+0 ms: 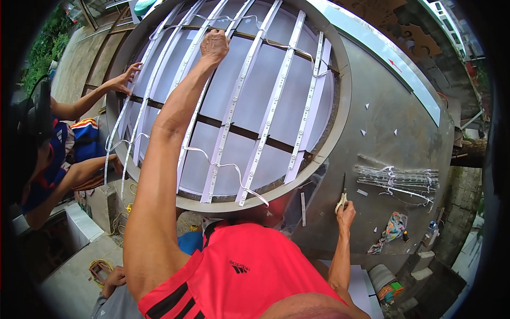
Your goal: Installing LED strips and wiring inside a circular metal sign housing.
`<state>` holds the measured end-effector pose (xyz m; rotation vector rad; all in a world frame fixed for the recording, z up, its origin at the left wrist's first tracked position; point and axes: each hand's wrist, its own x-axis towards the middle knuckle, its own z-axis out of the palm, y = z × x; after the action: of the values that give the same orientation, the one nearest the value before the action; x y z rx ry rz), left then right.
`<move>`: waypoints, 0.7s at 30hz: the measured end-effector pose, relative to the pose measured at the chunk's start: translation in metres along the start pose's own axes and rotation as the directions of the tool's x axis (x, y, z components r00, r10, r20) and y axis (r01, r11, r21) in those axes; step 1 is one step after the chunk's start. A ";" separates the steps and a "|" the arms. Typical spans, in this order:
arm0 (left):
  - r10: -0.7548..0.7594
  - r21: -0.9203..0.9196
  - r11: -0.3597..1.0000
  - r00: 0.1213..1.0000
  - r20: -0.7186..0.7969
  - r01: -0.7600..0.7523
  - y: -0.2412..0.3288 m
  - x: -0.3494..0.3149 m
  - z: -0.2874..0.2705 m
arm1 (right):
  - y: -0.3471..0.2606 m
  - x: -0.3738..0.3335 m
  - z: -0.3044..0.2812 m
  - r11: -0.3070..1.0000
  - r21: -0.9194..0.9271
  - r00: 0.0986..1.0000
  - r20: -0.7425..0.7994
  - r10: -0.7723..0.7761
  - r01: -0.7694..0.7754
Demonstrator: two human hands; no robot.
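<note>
A large round metal frame (340,101) with a pale panel inside lies before me, crossed by several white LED strips (273,106) and thin white wires. My left hand (214,47) reaches over to its far part, fingers closed at an LED strip beside a dark crossbar (247,37). What those fingers pinch is hidden. Low on the right, my right hand (346,213) is closed round the cream handles of scissors (341,201), their blades pointing away from me over the grey metal table (393,143).
A co-worker's hand (125,80) touches the frame's left side, near LED strips hanging over the rim. Bundled LED strips (396,179), a patterned cloth (390,232) and small white scraps (363,132) lie on the table. Another person's hand (115,277) is at lower left.
</note>
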<state>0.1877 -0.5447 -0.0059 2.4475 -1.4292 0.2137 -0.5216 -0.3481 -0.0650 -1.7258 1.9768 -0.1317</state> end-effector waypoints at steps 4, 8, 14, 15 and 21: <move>0.015 0.005 1.000 0.999 -0.032 -0.014 0.002 0.009 0.017 | -0.006 -0.002 -0.001 1.000 -0.005 1.000 -0.021 -0.003 0.003; 0.035 -0.087 0.995 0.994 -0.105 -0.044 -0.003 0.010 0.017 | -0.005 0.001 0.000 1.000 0.009 1.000 -0.012 0.011 -0.011; -0.057 -0.302 0.953 0.991 -0.125 0.017 -0.005 0.011 0.021 | 0.000 0.003 0.000 1.000 -0.011 1.000 -0.002 0.029 -0.029; -0.081 -0.331 0.943 0.989 -0.124 0.036 -0.010 0.013 0.020 | -0.002 0.006 0.001 1.000 -0.008 1.000 0.005 0.014 -0.014; -0.108 -0.344 0.938 0.981 -0.160 0.047 -0.004 0.011 0.030 | 0.000 0.004 0.001 1.000 -0.017 1.000 -0.007 0.001 -0.001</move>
<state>0.1958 -0.5621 -0.0317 2.1400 -1.1806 0.1486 -0.5210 -0.3520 -0.0672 -1.7374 1.9894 -0.1206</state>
